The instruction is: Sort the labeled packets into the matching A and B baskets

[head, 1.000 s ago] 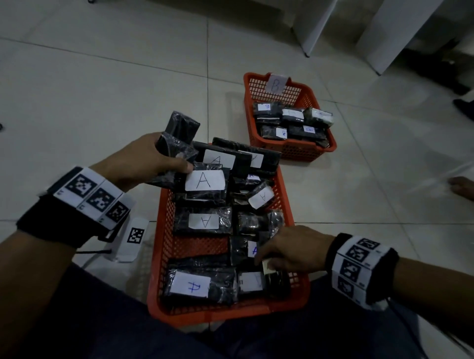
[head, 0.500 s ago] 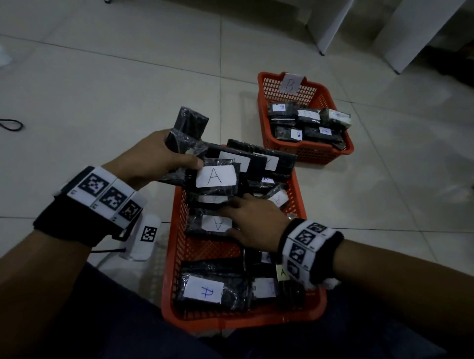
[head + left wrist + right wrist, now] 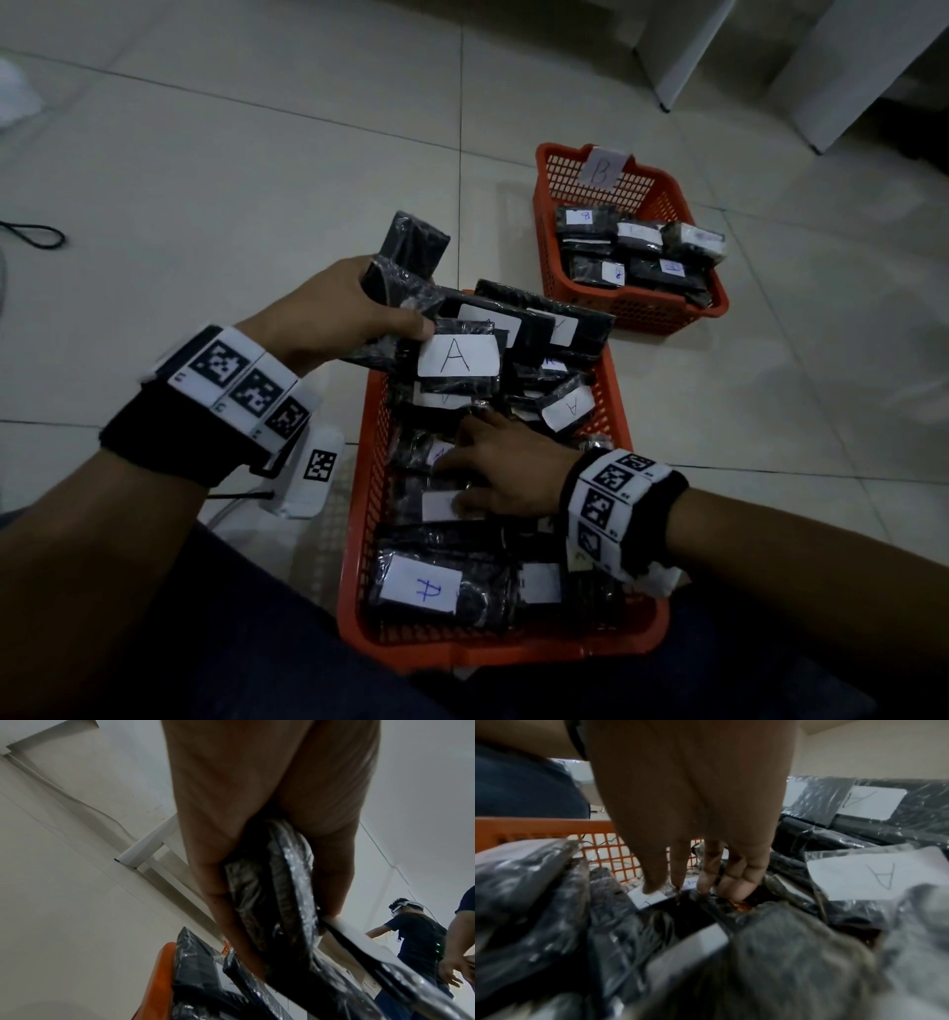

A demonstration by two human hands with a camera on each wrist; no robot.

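My left hand (image 3: 328, 313) grips a stack (image 3: 411, 288); right hand (image 3: 506, 473), fingers straight, probes packets (image 3: 421, 586). I'd read labels before pinching.

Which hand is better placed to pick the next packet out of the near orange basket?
Right. The right hand already rests, fingers extended, on black plastic-wrapped packets inside the near orange mesh basket; the left hand already grips a bundle of packets.

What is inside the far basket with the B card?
The B basket holds several black packets with small white labels; one reads B, others are too small to read. Any lower packets are covered.
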